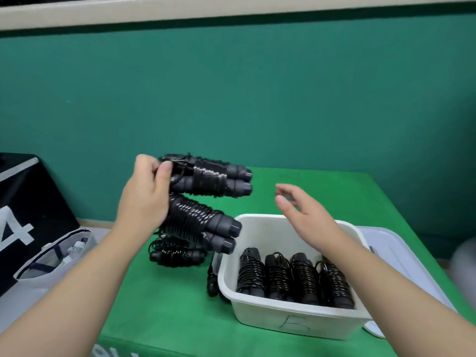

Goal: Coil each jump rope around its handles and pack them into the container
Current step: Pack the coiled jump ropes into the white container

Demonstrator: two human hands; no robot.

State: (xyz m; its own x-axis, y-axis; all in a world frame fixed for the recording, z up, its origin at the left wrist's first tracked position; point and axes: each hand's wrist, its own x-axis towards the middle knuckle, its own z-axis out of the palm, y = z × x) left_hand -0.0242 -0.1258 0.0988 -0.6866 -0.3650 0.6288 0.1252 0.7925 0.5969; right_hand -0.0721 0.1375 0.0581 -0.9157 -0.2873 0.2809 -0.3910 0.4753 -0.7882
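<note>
The left hand (144,194) is raised above the green worktop (167,305), fingers and thumb curled round the left ends of two coiled jump ropes (206,199), one above the other, their handle ends pointing right. The right hand (304,215) hovers over the far part of the white container (291,323), palm turned left, fingers loosely spread and holding nothing. Four packed ropes (293,276) lie side by side in the container; another coiled rope (175,253) rests on the worktop just left of it.
</note>
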